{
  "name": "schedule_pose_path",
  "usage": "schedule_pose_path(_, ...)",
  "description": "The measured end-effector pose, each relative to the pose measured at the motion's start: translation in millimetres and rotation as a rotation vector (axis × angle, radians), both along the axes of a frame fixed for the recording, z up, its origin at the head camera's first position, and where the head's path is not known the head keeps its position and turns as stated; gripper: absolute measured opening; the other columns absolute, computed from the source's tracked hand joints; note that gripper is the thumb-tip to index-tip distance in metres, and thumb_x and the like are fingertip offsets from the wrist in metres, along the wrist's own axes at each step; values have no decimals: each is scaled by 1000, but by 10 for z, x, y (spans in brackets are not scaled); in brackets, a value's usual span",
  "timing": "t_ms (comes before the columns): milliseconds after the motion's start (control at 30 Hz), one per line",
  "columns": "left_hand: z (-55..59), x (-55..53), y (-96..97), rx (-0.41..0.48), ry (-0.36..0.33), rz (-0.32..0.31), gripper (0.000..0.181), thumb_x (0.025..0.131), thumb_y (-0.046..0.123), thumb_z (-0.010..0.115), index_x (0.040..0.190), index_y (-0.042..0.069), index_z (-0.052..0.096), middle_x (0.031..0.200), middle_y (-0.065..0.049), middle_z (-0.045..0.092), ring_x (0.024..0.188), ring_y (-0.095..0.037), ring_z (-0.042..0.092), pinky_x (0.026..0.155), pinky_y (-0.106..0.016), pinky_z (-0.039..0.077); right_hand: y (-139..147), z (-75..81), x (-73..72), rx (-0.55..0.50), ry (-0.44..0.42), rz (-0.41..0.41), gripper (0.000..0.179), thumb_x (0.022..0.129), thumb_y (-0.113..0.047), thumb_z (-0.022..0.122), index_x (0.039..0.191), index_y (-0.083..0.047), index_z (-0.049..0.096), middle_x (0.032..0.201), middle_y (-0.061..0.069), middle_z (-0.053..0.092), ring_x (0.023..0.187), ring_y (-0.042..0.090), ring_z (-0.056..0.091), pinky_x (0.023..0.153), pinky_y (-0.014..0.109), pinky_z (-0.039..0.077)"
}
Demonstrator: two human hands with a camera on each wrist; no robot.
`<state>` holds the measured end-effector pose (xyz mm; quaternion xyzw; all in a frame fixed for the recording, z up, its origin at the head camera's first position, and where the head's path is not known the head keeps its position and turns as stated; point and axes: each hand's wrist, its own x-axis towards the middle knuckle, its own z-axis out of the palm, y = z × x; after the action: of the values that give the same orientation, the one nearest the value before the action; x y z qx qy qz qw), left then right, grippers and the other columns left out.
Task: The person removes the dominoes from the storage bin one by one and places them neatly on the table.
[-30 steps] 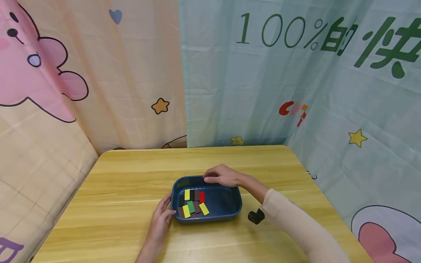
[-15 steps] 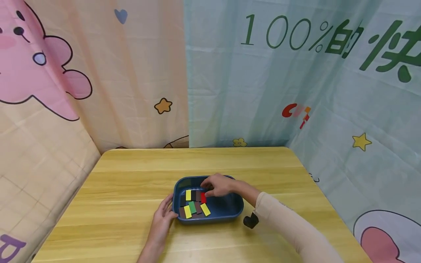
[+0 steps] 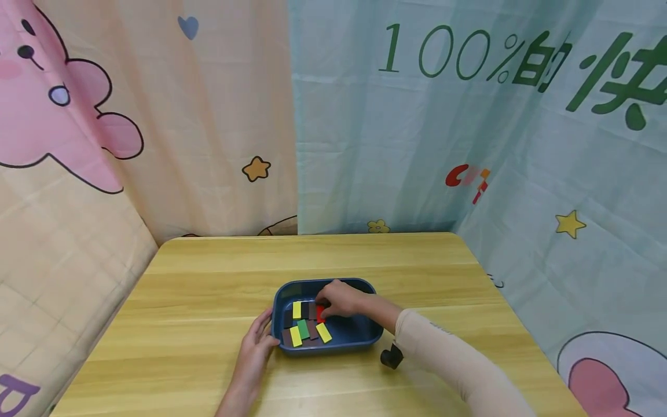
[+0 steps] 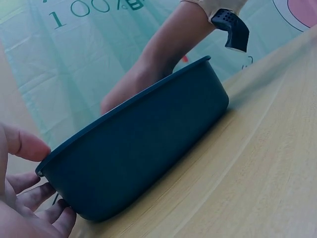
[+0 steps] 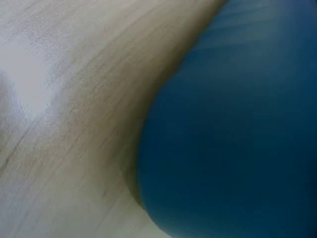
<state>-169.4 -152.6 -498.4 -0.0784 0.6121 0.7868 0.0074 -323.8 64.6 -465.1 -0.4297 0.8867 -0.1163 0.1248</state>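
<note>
Left hand [image 3: 255, 346] pinches the blue tray [image 3: 333, 350] at its nine o'clock end; right hand [image 3: 343, 299], grip unclear, reaches the red tile [image 3: 319, 313] inside, near ten o'clock of centre. Steadying the tray should avoid jostling neighbouring tiles [image 3: 312, 311].

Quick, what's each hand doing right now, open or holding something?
Left hand: open, touching the blue tray.
Right hand: at the red tile; can't tell whether it's gripping it.
</note>
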Motion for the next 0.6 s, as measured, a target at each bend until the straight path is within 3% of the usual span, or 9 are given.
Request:
schedule_pose_path(233,-14,3,-7,21,-4,7,74,88,-10,49,159,1,32,164,-20,30,145,-36,36,104,-27,42,-40,-17,26,-26,-28,-73,31,89,-22,83,114,-5,78,99,-2,74,80,4,61,75,19,52)
schedule_pose_path(400,-18,5,-12,36,-4,3,74,88,-10,49,159,1,31,164,-20,30,145,-36,36,100,-22,43,-29,-21,5,-87,-79,-60,25,87,-19,85,106,-5,78,86,-6,69,74,4,57,69,18,50)
schedule_pose_path(600,-20,7,-26,41,-3,-5,74,89,-9,50,160,1,30,164,-20,29,146,-36,35,108,-31,39,7,21,-25,-243,-247,-67,13,86,-6,83,97,-7,76,81,-7,66,74,8,57,69,22,52)
